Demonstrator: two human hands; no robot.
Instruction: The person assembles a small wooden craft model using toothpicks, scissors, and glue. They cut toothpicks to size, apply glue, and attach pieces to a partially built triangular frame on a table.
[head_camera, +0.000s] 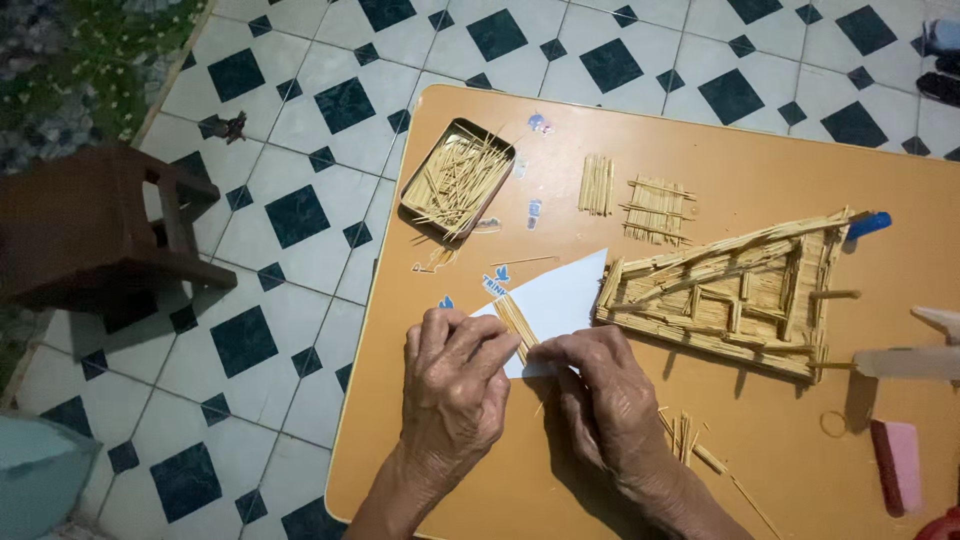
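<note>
Sticks (517, 325), a small bundle of thin pale ones, lie side by side on a white sheet of paper (556, 295) near the front left part of the orange table (700, 150), and both hands press down on them. In the head view, the left hand (455, 385) lies palm down with its fingers curled onto the bundle's left side, pinning sticks and paper rather than closing around anything. The right hand (600, 390) rests just beside it, fingertips pinching the lower end of the bundle against the paper. Right of the paper, touching its edge, lies one flat frame built of sticks (730, 290), shaped like a slanted roof or wall. Behind it sit two smaller stick panels (640, 200), side by side. One open metal tin (458, 180) full of loose sticks stands at the table's far left corner. One blue lighter (868, 225) lies by the frame's far end. One pink block (897, 465) rests at the right front edge. One dark wooden stool (110, 225) stands on the tiled floor (300, 100) to the left.
</note>
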